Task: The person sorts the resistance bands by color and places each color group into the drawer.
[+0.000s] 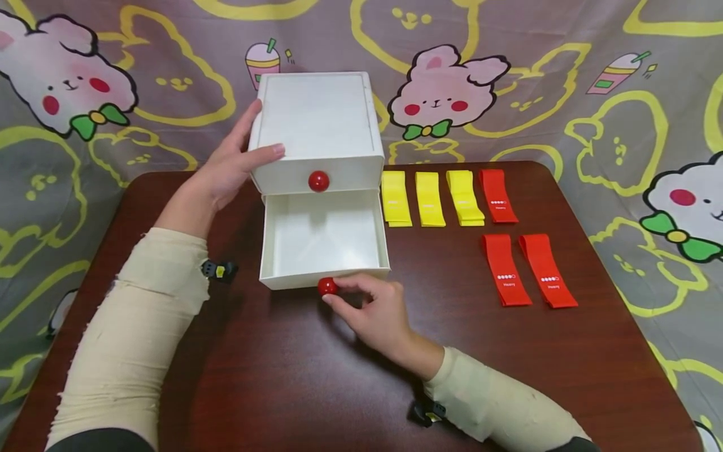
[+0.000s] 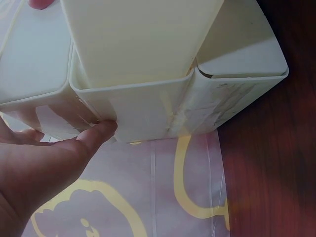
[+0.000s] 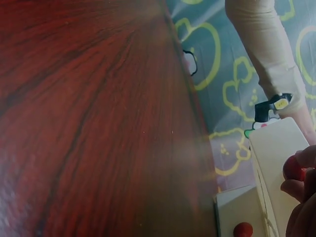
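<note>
Small white cabinet stands near upper centre of the head view, on the dark table. Its lower drawer is out toward the bottom of the frame; the upper drawer, with the upper red knob, sits in.

Left hand: fingers spread, thumb on the cabinet's top, the others along its left side; cannot tell how hard they press. Right hand: thumb and forefinger pinch the lower red knob at the drawer's front.

Yellow strips and red strips lie right of the cabinet.

Judgement: step in hand is sliding the drawer. Keep the left hand firm so the cabinet does not follow. Move the knob straight along the runners, slowly; a sideways tug may jam the drawer, and too long a pull may drop it out.
</note>
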`<state>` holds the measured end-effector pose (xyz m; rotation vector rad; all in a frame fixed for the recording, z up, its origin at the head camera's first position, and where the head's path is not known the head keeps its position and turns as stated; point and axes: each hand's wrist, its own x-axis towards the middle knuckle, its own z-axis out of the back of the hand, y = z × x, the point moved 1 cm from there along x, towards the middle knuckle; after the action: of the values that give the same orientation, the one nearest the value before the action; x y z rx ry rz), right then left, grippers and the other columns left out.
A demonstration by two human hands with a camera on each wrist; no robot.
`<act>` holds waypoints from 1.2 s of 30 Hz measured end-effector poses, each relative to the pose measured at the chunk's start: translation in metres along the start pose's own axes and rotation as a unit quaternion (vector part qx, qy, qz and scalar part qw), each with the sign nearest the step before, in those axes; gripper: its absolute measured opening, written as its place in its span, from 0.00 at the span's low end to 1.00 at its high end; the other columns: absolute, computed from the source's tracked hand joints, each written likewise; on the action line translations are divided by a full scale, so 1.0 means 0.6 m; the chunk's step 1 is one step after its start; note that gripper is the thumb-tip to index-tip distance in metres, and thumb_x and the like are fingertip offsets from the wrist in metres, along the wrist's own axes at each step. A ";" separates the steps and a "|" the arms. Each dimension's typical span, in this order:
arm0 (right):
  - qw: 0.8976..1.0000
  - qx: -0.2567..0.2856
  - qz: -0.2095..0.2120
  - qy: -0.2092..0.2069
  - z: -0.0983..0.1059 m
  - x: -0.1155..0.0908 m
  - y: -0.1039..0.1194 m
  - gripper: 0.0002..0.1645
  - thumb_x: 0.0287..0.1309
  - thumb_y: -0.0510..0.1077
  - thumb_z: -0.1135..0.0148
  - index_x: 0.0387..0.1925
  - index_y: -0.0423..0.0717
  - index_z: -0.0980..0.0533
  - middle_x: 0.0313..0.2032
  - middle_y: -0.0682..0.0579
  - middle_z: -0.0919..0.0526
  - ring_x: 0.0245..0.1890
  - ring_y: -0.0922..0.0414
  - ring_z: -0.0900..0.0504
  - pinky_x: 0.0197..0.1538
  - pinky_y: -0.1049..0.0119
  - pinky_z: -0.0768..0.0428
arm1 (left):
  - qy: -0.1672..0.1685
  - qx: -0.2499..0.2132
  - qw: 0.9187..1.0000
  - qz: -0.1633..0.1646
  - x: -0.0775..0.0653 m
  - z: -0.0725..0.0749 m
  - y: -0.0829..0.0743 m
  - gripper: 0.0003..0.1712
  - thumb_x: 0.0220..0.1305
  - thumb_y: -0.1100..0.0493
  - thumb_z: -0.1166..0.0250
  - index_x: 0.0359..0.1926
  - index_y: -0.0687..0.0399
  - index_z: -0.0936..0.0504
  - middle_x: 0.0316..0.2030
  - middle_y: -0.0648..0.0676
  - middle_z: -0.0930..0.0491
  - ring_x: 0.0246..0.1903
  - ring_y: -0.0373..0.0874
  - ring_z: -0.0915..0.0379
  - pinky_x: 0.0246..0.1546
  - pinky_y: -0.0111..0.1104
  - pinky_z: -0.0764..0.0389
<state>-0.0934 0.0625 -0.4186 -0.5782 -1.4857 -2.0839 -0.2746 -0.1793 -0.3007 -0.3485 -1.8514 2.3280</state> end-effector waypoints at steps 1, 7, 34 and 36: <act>1.000 0.001 0.000 0.001 0.000 0.000 0.001 0.12 0.49 0.37 0.21 0.38 0.42 0.13 0.33 0.54 0.12 0.11 0.75 0.42 0.11 0.78 0.42 | -0.001 0.002 1.000 0.001 0.000 0.000 0.000 0.55 0.63 0.48 0.31 0.78 0.21 0.59 0.78 0.42 0.62 0.74 0.46 0.61 0.71 0.50 0.51; 1.000 -0.001 0.010 0.016 0.010 -0.001 0.000 0.14 0.48 0.37 0.21 0.40 0.42 0.13 0.36 0.52 0.12 0.12 0.71 0.40 0.13 0.78 0.39 | -0.005 0.010 1.000 0.011 0.000 0.001 0.000 0.55 0.63 0.46 0.31 0.78 0.20 0.59 0.78 0.41 0.62 0.74 0.47 0.62 0.71 0.52 0.52; 0.965 0.016 -0.010 0.262 0.187 -0.024 -0.037 0.19 0.49 0.38 0.21 0.45 0.46 0.13 0.40 0.54 0.12 0.37 0.59 0.13 0.38 0.59 0.16 | -0.003 0.002 1.000 -0.001 -0.001 0.000 0.002 0.54 0.64 0.48 0.32 0.78 0.21 0.59 0.78 0.41 0.63 0.74 0.47 0.62 0.71 0.51 0.53; 0.967 -0.002 -0.018 0.254 0.203 -0.025 -0.043 0.20 0.47 0.39 0.20 0.45 0.47 0.13 0.39 0.56 0.12 0.32 0.59 0.15 0.34 0.66 0.18 | -0.002 0.000 1.000 -0.002 -0.001 0.000 0.002 0.54 0.64 0.48 0.32 0.78 0.21 0.59 0.78 0.41 0.63 0.74 0.47 0.62 0.71 0.51 0.53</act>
<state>-0.0922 0.1877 -0.4086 -0.0054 -1.1957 -2.0556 -0.2738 -0.1798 -0.3020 -0.3401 -1.8509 2.3280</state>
